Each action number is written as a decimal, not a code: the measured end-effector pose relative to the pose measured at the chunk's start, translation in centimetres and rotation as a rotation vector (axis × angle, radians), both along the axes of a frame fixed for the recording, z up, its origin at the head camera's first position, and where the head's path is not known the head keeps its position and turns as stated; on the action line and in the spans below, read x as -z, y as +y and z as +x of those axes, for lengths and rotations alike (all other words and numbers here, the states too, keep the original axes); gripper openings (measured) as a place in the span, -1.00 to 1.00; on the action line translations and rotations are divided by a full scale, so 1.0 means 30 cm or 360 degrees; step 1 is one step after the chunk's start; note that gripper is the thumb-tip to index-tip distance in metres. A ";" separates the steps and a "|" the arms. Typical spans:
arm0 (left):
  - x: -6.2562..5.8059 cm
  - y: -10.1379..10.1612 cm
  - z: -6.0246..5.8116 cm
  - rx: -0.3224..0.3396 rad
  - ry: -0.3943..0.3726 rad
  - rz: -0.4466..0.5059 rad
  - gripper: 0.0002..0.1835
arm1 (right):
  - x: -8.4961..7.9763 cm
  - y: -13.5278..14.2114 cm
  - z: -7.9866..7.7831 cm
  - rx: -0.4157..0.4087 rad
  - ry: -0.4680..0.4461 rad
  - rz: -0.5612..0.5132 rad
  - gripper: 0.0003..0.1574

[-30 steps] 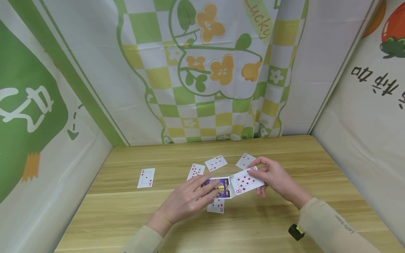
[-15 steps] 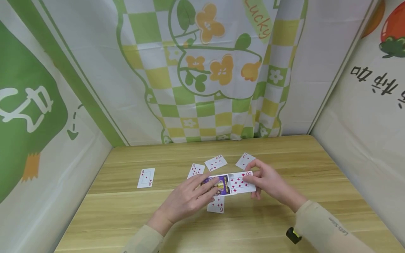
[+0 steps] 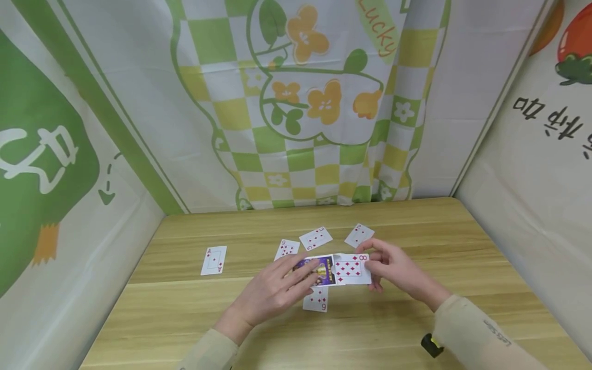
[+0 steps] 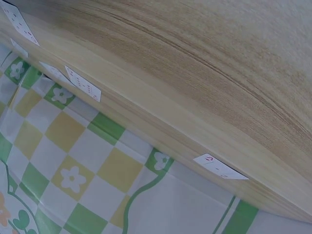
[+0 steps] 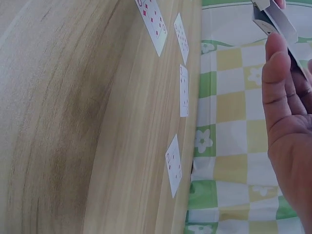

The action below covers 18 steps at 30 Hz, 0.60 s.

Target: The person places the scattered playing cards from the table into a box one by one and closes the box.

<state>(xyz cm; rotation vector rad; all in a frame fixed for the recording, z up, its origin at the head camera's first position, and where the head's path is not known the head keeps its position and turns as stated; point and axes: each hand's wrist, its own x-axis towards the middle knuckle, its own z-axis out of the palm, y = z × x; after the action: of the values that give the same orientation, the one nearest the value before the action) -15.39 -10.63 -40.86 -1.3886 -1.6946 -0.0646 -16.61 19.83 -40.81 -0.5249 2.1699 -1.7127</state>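
My left hand (image 3: 273, 288) holds a purple-faced playing card box (image 3: 326, 270), its fingers spread across the front. The thumb side is hidden. At the box's right-hand end, my right hand (image 3: 399, 268) pinches an eight of diamonds (image 3: 350, 269) by its outer end. The card's inner end lies at the box's mouth, in line with it. In the right wrist view, the thumb of the right hand (image 5: 290, 117) lies along the card and a white box flap (image 5: 285, 22) shows beyond. Partly under the box in the head view is a six of diamonds (image 3: 316, 300).
On the wooden table (image 3: 176, 318) lie an ace (image 3: 214, 260) at left, a nine (image 3: 287, 248), a three (image 3: 316, 238) and a two (image 3: 358, 235), all diamonds. A patterned cloth (image 3: 300, 174) hangs behind. A small black device (image 3: 432, 345) shows under the right sleeve.
My right hand has moved left with the eight of diamonds. The card has turned from tilted to level with the box, and less of it sticks out. The left hand stays put.
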 end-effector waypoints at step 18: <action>-0.002 -0.004 -0.001 -0.0013 0.0011 -0.0014 -0.75 | 0.015 -0.001 -0.004 0.0000 0.0049 0.0037 -0.54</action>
<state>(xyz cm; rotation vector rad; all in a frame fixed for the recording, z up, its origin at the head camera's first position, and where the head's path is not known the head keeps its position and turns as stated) -15.41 -10.76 -40.79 -1.3869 -1.6965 -0.0478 -16.73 19.81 -41.25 -0.5491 2.2083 -1.6879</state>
